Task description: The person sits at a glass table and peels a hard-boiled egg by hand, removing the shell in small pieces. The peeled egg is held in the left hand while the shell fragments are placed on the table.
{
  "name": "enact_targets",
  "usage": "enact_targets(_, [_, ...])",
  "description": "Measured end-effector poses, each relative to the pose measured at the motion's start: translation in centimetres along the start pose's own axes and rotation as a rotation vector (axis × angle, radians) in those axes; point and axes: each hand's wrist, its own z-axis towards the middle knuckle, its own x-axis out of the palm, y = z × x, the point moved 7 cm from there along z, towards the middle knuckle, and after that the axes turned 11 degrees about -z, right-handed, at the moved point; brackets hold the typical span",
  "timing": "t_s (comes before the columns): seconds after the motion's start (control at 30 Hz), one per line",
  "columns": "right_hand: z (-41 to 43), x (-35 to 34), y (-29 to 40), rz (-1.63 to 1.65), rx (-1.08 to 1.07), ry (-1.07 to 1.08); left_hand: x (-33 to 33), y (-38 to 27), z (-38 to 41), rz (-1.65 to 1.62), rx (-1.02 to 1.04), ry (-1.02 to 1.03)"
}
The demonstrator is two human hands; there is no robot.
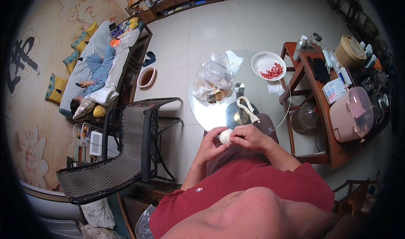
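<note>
Between my hands, above my lap, is a small white ball [225,137] with a rough, textured surface; what it is made of cannot be told. My left hand [211,145] cups it from the left. From the right, my right hand [248,137] presses fingertips and thumb against it. Just beyond lies a cream-coloured, looped cloth-like strip [248,107]. A metal cylinder [239,89] stands behind the strip. Farther off on the round glass table [202,115], a clear plastic bag [213,79] holds brownish contents that are partly hidden.
A white bowl [261,60] holds red, seed-like pieces [272,71]. To my right, a wooden table [322,112] carries a pink lidded box [349,118], bottles and a woven basket [349,52]. A lounge chair [129,140] stands left, near a person [99,68] lying on a sofa.
</note>
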Motion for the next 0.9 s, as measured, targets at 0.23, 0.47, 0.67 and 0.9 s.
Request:
enact_targets(0.23, [0.2, -0.6, -1.3, -0.009, 0.013, -0.136, 1.3, 0.8, 0.0, -0.217, -0.033, 0.125])
enact_targets(0.47, [-1.0, 1.2, -5.8, 0.267, 0.322, -0.252, 1.8, 0.0, -0.2, -0.34, 0.046, 0.053])
enact_targets(0.67, [-1.6, 2.5, -4.7, -0.083, 0.194, -0.121, -0.2, 0.1, 0.5, -0.247, 0.172, -0.23])
enact_targets(0.9, [-1.2, 1.1, -0.8, -0.004, -0.024, -0.054, -1.1, 1.7, 0.7, 0.074, 0.094, -0.219])
